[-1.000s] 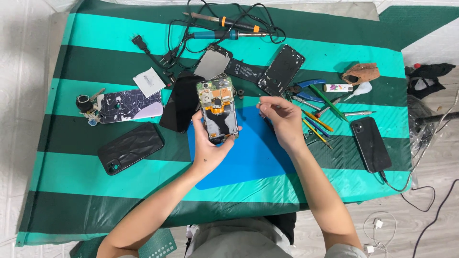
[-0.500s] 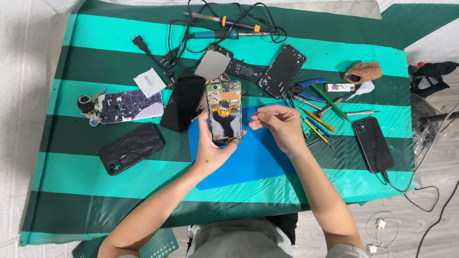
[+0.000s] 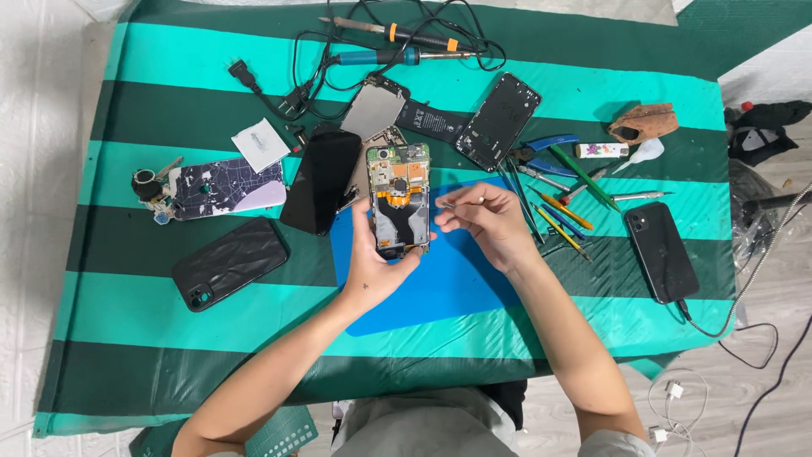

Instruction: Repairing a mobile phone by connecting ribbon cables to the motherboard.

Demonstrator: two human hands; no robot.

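A table draped in a green and teal striped cloth [image 3: 127, 296] fills the frame, with a blue work mat [image 3: 440, 279] at its centre. Just above the middle of the picture, the left hand [image 3: 372, 262] grips an opened phone [image 3: 398, 199] from below and the side, thumb on its left edge and fingers on the lower right corner. The phone's long axis runs up and down the frame, circuit side facing the camera, raised over the mat's upper edge. The right hand [image 3: 486, 222] sits just to the right of the phone, fingers pinched on thin tweezers [image 3: 461, 202] that lie nearly level, their tip pointing left toward the phone's right edge, close but apart from it. So the phone lies to the left of the tool hand. Further right are screwdrivers [image 3: 558, 211] and a black phone [image 3: 661, 251]; soldering irons [image 3: 397, 46] lie along the top.
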